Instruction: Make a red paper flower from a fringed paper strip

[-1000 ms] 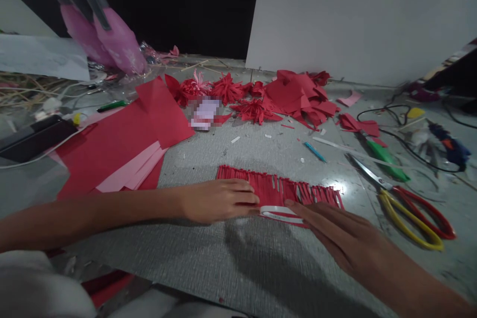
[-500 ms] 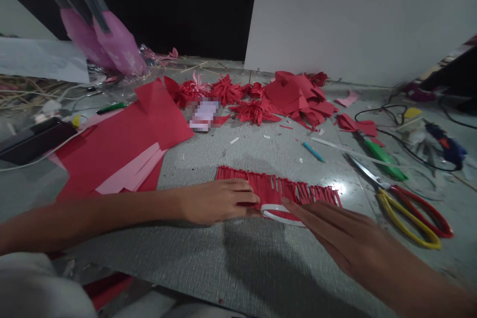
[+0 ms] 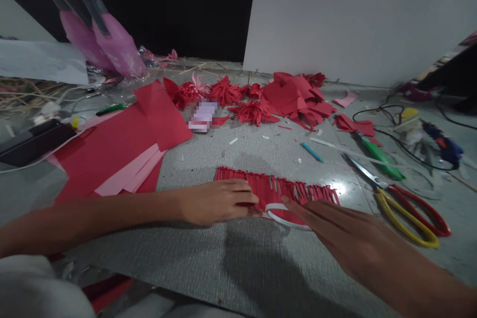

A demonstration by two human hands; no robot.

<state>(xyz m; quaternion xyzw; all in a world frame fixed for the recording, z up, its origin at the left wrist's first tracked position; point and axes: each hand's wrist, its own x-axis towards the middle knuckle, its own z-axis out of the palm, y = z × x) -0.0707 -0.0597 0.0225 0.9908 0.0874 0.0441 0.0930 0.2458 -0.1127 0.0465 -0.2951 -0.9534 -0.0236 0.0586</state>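
A red paper strip with its far edge cut into fringe (image 3: 279, 186) lies on the grey tabletop between my hands. My left hand (image 3: 218, 202) bears down on its left part, fingers bent and close together, thumb mostly hidden. From the right, my right hand (image 3: 346, 228) reaches over the paper with fingers together and the index fingertip on it. A narrow white strip (image 3: 286, 222) curls in a loop along the paper's near edge and runs under the right fingers. The right thumb and the pinch itself are hidden.
Scissors (image 3: 395, 194) with red and yellow handles lie right, near a green cutter (image 3: 382, 159) and a glue gun (image 3: 443, 144). A blue pencil-like stick (image 3: 312, 152) lies ahead. Red paper flowers (image 3: 225, 90) and scraps sit behind; red sheets (image 3: 122, 141) lie left.
The white strip's loop has shifted slightly right and opened a little wider, showing more of the strip near the right hand. Both hands stay almost in place.
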